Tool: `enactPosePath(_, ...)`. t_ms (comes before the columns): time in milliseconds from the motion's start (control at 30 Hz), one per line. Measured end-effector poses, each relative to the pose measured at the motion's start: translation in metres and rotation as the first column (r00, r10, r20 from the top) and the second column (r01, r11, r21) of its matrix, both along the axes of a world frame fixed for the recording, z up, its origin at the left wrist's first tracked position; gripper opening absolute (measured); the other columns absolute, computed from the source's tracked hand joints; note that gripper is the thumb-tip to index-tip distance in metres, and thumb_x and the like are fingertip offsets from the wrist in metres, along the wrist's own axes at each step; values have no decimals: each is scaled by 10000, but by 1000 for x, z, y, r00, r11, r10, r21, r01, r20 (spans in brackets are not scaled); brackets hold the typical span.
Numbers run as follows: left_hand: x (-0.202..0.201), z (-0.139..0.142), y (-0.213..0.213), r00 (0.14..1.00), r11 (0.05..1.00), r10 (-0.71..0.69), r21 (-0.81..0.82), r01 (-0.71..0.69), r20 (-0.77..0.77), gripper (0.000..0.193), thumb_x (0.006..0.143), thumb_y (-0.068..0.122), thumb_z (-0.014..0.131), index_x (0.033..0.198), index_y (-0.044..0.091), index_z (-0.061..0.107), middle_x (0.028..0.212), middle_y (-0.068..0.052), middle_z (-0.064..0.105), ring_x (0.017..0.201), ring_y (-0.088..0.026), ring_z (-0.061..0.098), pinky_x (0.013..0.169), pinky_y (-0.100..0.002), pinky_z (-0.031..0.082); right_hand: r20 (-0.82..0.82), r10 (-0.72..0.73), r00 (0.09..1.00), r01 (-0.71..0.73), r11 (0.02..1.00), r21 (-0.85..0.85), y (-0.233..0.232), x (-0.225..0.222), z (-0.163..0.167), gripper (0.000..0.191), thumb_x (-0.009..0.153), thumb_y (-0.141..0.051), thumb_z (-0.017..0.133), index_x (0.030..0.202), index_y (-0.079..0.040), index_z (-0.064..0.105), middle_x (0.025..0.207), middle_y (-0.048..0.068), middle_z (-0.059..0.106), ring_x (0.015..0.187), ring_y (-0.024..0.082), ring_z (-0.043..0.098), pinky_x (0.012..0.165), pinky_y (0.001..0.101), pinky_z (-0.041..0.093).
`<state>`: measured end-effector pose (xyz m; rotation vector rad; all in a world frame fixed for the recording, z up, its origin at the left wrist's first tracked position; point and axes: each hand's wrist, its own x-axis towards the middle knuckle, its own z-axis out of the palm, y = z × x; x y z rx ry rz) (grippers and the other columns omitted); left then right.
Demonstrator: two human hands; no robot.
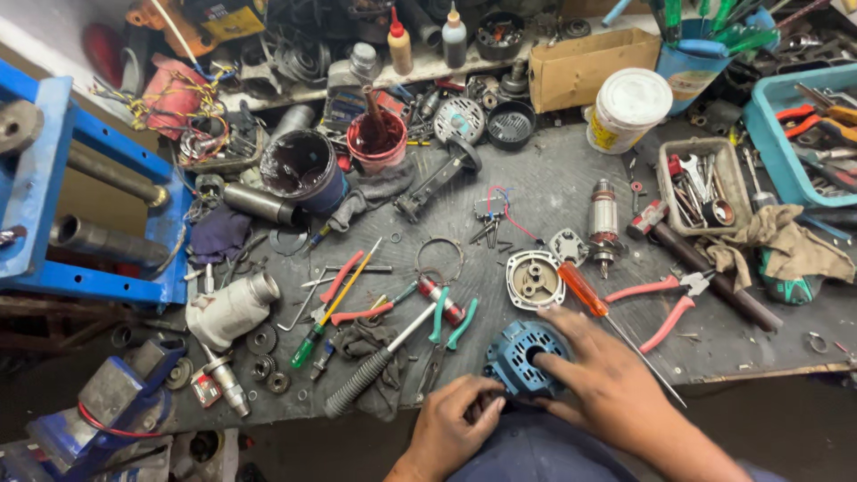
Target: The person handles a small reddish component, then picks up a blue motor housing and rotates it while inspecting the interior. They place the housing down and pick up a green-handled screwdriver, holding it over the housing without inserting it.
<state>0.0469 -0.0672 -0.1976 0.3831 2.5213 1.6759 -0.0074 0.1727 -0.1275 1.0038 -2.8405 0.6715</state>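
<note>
A dark workbench (571, 178) fills the view, crowded with tools and motor parts. At its far left stands a blue steel frame (40, 178) with grey round bars through it, and at the near left corner sits a blue bench vise (107, 402). Far right, a turquoise tray (786, 143) holds pliers, with a brown cardboard box (589, 64) and a white lidded tub (629, 109) to its left. A dark blue pot (303, 168) and a red cup (377, 141) with a stick in it stand far left of centre.

At the near edge, in the middle, lies a blue motor housing (518, 357), round with a central hole. The right hand (607, 379) lies over its right side, fingers spread and curled onto the rim, gripping it. The left hand (455, 424) is partly closed at the housing's near left side, fingertips touching it; whether it holds anything small I cannot tell.

Just beyond the housing lie a round grey end cover (534, 279) and an orange-handled screwdriver (585, 290). Red-handled pliers (661, 303) lie to the right, a motor armature (604, 219) farther back. Left of the housing lie green-handled pliers (451, 326) and a black ribbed-handle tool (370, 375).
</note>
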Motion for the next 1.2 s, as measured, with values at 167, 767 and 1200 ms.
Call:
enactPosePath(167,-1,2,0,999,1000,7,-5,-8,-32,222,871,102,798,1073,32,740,806,-80,724,606,-158,670,553,-282,531,145,89,985,-126,954,273,-14,-19,31,575,480,-292,909,976,-80,709,1548,190,416,1439,427,363,1117,592,326)
enactPosePath(767,-20,42,-3,856,934,-166,-357,-24,-490,482,825,339,838,1252,155,708,1517,-146,437,1349,-358,474,1121,-507,399,44,293,955,-297,948,115,1,-31,26,488,610,-327,837,1005,-74,702,1506,176,484,1414,414,407,1068,543,354)
enactPosePath(1200,-62,99,29,819,732,-466,-666,144,-334,464,669,419,870,975,124,683,1524,-184,440,1425,-397,377,1176,-636,224,100,299,949,-302,953,16,21,-38,19,547,568,-322,866,1038,-88,714,1480,221,482,1408,444,403,1089,548,338)
